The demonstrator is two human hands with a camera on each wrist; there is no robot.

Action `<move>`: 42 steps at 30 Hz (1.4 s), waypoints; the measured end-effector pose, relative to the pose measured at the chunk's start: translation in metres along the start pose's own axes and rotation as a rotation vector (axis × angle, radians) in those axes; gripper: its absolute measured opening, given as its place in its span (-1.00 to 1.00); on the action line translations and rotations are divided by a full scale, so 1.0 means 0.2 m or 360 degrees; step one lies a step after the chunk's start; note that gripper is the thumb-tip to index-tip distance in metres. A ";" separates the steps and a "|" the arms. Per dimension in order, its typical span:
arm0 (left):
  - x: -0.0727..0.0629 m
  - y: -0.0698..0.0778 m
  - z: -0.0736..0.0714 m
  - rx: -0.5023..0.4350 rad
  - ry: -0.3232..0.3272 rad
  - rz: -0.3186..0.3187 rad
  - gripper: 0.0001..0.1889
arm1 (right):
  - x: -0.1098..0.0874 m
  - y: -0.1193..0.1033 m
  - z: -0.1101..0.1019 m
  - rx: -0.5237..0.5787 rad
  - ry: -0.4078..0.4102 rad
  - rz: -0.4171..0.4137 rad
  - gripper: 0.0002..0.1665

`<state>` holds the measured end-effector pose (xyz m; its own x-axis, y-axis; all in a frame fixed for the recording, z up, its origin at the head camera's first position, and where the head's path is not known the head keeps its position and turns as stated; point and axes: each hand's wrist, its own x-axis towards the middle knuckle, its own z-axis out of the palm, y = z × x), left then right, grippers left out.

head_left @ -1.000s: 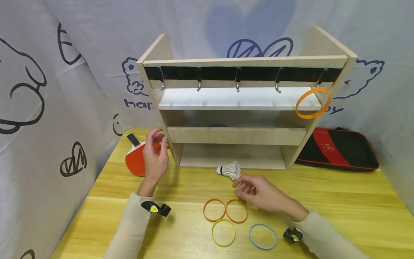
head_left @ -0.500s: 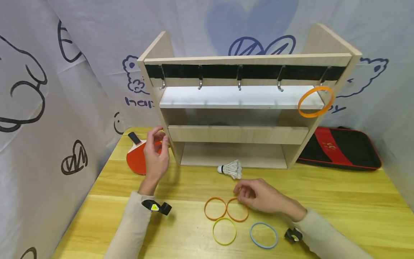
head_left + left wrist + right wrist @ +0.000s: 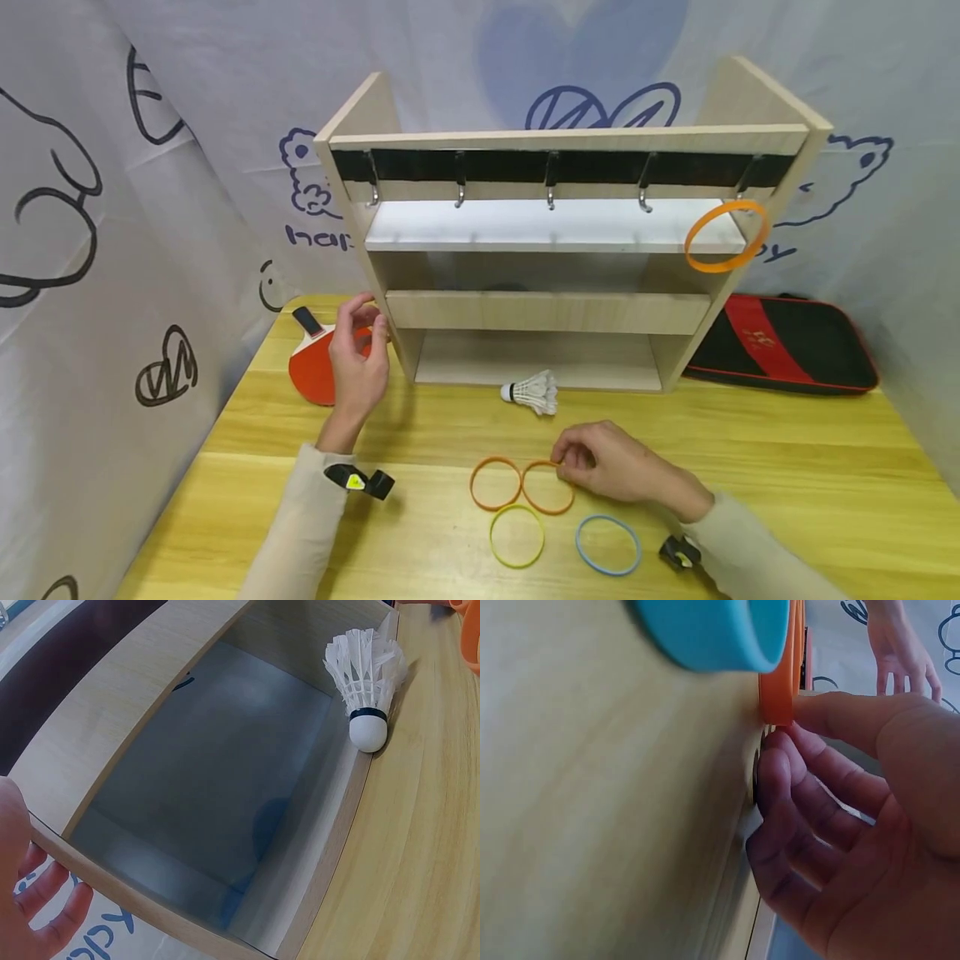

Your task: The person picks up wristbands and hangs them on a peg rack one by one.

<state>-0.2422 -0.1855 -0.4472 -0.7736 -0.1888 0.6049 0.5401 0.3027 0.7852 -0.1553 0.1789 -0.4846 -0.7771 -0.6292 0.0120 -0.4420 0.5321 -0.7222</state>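
My right hand (image 3: 618, 462) is at the upper right edge of an orange ring (image 3: 547, 487) lying on the table. In the right wrist view, the thumb and fingertips pinch the orange ring (image 3: 778, 697) at its rim. A second orange ring (image 3: 495, 484) touches it on the left, a yellow ring (image 3: 517, 567) lies just below, and a blue ring (image 3: 608, 572) is to the right. My left hand (image 3: 360, 362) stands beside the left panel of the wooden rack (image 3: 547, 313), fingers loosely curved and holding nothing. Behind that hand lies a red table tennis bat (image 3: 311, 371), partly covered.
A shuttlecock (image 3: 532, 392) lies at the rack's front edge. Several metal hooks (image 3: 551, 200) line the rack's black strip, and an orange ring (image 3: 727, 265) hangs from the rightmost. A black and red case (image 3: 825, 346) lies right of the rack.
My right hand has drawn back slightly from near the shuttlecock, and its fingers have come onto the right orange ring. The left hand keeps its place beside the rack.
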 end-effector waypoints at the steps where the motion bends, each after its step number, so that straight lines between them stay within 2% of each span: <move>1: 0.00 0.00 0.00 0.0001 0.0004 0.0001 -0.65 | 0.00 0.00 0.00 -0.0022 0.0017 0.0010 -0.96; 7: 0.00 -0.01 -0.01 0.0015 0.0001 0.0007 -0.65 | -0.01 -0.02 0.00 -0.0102 0.0084 0.0063 -0.89; 16: 0.00 0.00 -0.01 0.0020 0.0000 0.0015 -0.66 | -0.03 -0.01 -0.02 0.0054 0.0116 0.0069 -0.92; 23: -0.01 -0.01 -0.01 0.0019 0.0005 0.0012 -0.65 | -0.04 -0.01 -0.06 0.0156 0.0111 0.0122 -0.95; 27: 0.00 0.00 -0.01 0.0016 0.0001 0.0018 -0.65 | -0.04 -0.02 -0.10 0.0178 0.0164 0.0122 -0.94; 30: 0.00 -0.01 -0.01 0.0026 -0.0005 0.0016 -0.65 | -0.04 -0.04 -0.12 0.0217 0.0283 0.0134 -0.92; 34: 0.00 -0.01 -0.01 0.0041 -0.0009 0.0016 -0.65 | -0.04 -0.08 -0.17 0.0365 0.0529 0.0122 -0.90; 38: 0.00 -0.01 -0.01 0.0041 -0.0006 0.0016 -0.65 | -0.05 -0.11 -0.24 0.0459 0.0768 -0.0022 -0.90; 42: 0.00 0.00 -0.02 0.0045 -0.0014 0.0005 -0.64 | -0.07 -0.14 -0.34 0.0452 0.0994 -0.0210 -0.82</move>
<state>-0.2413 -0.1887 -0.4478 -0.7750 -0.1796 0.6060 0.5330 0.3295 0.7793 -0.1623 0.2119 -0.4178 -0.8747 -0.1895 0.4460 -0.4823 0.2513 -0.8392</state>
